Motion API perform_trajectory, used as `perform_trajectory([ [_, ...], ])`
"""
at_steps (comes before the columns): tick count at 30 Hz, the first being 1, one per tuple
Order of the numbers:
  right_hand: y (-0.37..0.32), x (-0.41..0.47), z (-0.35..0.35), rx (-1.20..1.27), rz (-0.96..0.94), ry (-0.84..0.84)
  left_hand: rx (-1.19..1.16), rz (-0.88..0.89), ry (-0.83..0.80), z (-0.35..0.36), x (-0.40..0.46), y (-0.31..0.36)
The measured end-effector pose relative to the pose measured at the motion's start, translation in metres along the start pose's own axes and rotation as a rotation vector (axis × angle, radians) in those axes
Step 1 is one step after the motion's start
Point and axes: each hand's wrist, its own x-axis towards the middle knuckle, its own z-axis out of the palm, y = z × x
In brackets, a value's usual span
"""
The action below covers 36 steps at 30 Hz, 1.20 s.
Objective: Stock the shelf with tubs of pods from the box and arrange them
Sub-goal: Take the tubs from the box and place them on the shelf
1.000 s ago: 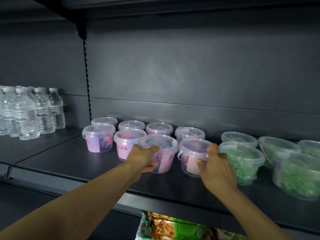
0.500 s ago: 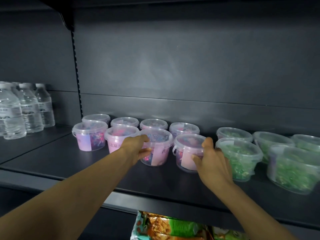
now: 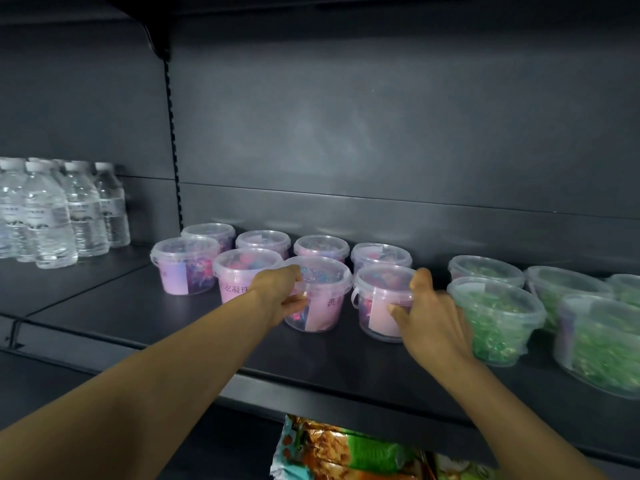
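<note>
Two hands work the front row of the shelf point(image 3: 138, 306): the left hand point(image 3: 277, 296) grips one pink tub point(image 3: 322, 306), the right hand point(image 3: 433, 323) grips its neighbour point(image 3: 377, 306), beside the green tubs point(image 3: 495, 320). Behind stand four more pink tubs. A hard push could probably knock that rear row askew.

shelf point(image 3: 138, 306): dark grey | left tubs point(image 3: 187, 268): clear, pink-purple labels, pink and blue pods | right tubs point(image 3: 495, 320): clear, green pods | far-left bottles point(image 3: 48, 220): clear, white caps | near bag point(image 3: 346, 452): orange and green
</note>
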Motion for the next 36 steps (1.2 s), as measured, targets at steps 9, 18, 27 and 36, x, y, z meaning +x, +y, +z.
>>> perform_trajectory([
  [9,0.001,-0.006,0.001,-0.004,-0.007,0.016,-0.026,0.012,0.021,-0.003,-0.005,0.001],
  [18,0.004,-0.01,-0.007,0.008,0.017,0.017,-0.079,0.007,-0.012,0.007,-0.012,0.001],
  [27,-0.009,-0.003,0.006,-0.006,0.003,-0.041,-0.136,-0.013,0.07,0.001,0.009,0.002],
  [36,-0.018,-0.003,0.009,-0.125,0.026,-0.074,0.375,0.106,0.031,-0.028,0.002,-0.005],
])
